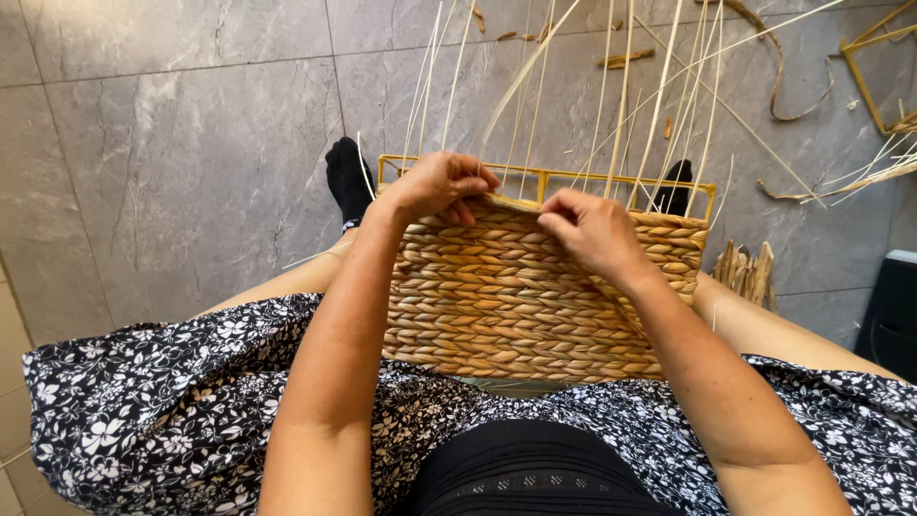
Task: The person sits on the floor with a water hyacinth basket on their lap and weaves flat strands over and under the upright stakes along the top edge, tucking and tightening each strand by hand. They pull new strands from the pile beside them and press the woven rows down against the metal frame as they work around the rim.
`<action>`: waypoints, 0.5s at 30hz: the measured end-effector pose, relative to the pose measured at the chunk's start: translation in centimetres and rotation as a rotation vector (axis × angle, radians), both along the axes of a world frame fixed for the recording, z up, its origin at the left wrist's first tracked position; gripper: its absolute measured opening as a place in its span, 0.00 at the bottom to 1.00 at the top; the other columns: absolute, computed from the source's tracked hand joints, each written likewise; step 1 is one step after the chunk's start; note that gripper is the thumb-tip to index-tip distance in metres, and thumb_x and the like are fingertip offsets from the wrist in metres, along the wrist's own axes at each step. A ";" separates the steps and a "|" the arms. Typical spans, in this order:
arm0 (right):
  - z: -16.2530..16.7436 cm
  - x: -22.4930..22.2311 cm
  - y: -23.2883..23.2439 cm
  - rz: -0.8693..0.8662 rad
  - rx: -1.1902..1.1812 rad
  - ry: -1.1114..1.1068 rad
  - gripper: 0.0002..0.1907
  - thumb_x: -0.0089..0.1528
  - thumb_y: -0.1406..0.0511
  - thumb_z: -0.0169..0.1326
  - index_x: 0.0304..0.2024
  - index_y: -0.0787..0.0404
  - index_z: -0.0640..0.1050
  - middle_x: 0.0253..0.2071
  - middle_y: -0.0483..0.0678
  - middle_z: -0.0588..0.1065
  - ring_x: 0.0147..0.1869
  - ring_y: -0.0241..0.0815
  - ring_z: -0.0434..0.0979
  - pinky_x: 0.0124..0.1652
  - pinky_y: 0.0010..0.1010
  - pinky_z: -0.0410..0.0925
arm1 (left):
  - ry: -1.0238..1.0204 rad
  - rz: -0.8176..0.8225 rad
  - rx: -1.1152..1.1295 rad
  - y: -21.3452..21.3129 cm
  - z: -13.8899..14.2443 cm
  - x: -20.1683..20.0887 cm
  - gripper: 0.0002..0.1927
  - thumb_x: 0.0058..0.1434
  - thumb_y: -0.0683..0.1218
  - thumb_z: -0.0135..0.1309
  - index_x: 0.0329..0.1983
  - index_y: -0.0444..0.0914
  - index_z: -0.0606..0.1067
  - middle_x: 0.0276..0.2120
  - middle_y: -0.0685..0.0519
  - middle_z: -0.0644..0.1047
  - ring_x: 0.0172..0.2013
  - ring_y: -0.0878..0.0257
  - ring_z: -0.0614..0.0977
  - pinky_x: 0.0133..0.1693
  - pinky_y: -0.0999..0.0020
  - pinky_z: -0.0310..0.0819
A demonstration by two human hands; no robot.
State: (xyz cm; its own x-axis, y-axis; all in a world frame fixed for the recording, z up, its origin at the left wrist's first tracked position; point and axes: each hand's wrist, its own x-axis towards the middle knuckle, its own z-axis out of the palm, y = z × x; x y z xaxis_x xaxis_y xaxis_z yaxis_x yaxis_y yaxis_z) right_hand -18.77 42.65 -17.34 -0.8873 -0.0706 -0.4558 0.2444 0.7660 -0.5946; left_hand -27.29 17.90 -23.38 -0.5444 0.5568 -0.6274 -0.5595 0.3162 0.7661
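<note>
Basket (516,296), woven straw on a yellow wire frame (544,177), resting on the person's lap.
Weave judged nearly complete: rows reach almost to the frame's top rail; loose upright straws (621,86) remain unworked. Left hand (435,186) closed, pinching the top row's strand; right hand (592,229) closed, fingers pressed on the weave's upper edge.

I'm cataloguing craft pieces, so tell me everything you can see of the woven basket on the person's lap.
The basket is a boxy, half-finished piece of tan, twisted plant fibre woven in tight horizontal rows over a yellow frame, whose top rail is uncovered. Thin pale stakes stand up from its upper edge. It rests between the knees on a floral dress, its woven side facing the camera. The left hand and right hand both pinch the top row.
</note>
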 end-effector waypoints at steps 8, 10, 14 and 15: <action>0.4 -1.2 -2.2 0.189 0.285 0.813 0.05 0.62 0.63 0.59 0.41 0.51 0.83 0.45 0.45 0.80 0.49 0.44 0.79 0.49 0.40 0.69 | 0.687 0.025 -0.336 2.4 -0.5 2.6 0.07 0.64 0.46 0.59 0.39 0.38 0.81 0.22 0.49 0.82 0.22 0.63 0.83 0.30 0.64 0.78; -0.2 -0.4 -2.8 0.210 0.182 0.760 0.05 0.66 0.64 0.58 0.43 0.53 0.83 0.46 0.44 0.79 0.50 0.44 0.78 0.50 0.40 0.69 | 0.903 0.126 -0.329 2.3 -0.7 3.3 0.06 0.64 0.45 0.60 0.38 0.37 0.80 0.23 0.47 0.81 0.24 0.58 0.83 0.31 0.61 0.77; -2.8 -1.8 -3.9 0.142 0.119 0.390 0.07 0.66 0.64 0.58 0.45 0.54 0.84 0.37 0.48 0.79 0.41 0.50 0.80 0.41 0.41 0.71 | 0.618 0.113 -0.204 1.4 -0.4 3.6 0.06 0.67 0.43 0.54 0.42 0.36 0.73 0.23 0.49 0.79 0.19 0.62 0.83 0.27 0.63 0.76; -3.4 -2.5 -4.2 0.096 0.117 0.304 0.06 0.68 0.62 0.59 0.44 0.55 0.84 0.35 0.48 0.79 0.38 0.50 0.81 0.39 0.41 0.71 | 0.560 0.104 -0.170 1.2 -0.2 3.6 0.05 0.68 0.43 0.53 0.43 0.36 0.72 0.24 0.50 0.80 0.19 0.62 0.83 0.26 0.64 0.76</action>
